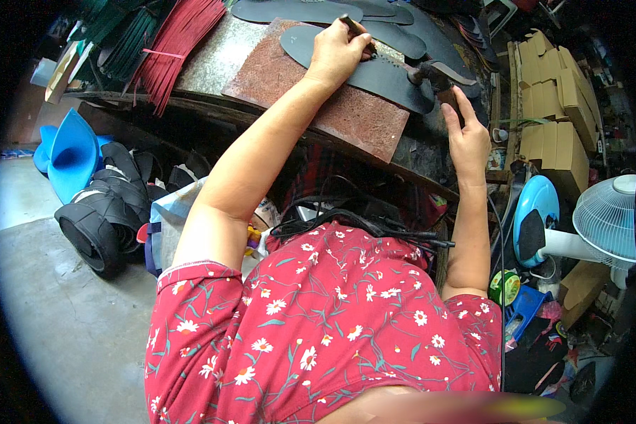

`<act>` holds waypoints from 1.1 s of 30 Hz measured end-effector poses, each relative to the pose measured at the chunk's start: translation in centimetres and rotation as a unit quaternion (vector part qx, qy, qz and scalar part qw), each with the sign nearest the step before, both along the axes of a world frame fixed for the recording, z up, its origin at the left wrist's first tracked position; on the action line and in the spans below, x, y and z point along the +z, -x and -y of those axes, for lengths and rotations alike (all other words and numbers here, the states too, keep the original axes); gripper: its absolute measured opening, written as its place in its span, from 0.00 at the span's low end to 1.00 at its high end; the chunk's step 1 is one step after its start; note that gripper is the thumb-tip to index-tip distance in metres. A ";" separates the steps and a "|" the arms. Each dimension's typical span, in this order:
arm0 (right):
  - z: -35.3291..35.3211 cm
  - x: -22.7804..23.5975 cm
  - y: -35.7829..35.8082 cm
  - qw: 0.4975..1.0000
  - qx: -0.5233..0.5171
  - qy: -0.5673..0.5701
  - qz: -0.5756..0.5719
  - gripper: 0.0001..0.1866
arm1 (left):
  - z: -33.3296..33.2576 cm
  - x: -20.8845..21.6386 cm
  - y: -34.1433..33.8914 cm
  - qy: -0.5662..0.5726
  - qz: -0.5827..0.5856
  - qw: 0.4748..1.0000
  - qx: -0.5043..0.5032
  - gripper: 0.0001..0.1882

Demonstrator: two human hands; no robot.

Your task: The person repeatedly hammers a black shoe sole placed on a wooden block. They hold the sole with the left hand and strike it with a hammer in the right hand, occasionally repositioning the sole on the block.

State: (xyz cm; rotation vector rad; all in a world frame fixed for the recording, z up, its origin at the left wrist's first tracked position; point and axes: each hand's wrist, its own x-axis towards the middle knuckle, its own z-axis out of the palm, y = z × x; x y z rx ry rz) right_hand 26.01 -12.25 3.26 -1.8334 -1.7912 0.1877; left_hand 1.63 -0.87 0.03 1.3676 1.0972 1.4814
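Upper centre, the left hand [338, 53], clamped on a dark rod [348, 25], tops the sole [376, 76] slanting down rightward; the right hand [468, 138] grips a hammer [421, 73].

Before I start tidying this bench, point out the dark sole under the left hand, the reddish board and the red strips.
Dark sole [390, 80], head view: bare surface right of its middle.
Reddish board [367, 127], head view: bare near edge.
Red strips [184, 34], head view: upper middle.

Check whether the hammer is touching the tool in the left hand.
Apart: in the head view, grey sole shows between the hammer and the dark tool in the left hand.
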 end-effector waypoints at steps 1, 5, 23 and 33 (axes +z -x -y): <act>0.1 0.1 0.0 1.000 -0.004 0.015 0.000 0.24 | -0.2 -0.1 0.0 -0.012 -0.040 0.999 0.005 0.10; 0.5 1.8 0.6 0.994 0.043 -0.087 -0.057 0.22 | -0.2 0.0 0.2 -0.061 -0.169 0.984 0.017 0.11; 0.3 0.1 0.3 0.997 0.027 -0.069 -0.006 0.22 | 0.0 -0.1 -0.7 -0.019 -0.071 0.997 -0.011 0.10; 1.5 4.5 1.2 0.932 0.131 -0.229 -0.249 0.20 | 1.0 1.6 -1.6 -0.263 -0.393 0.881 0.001 0.11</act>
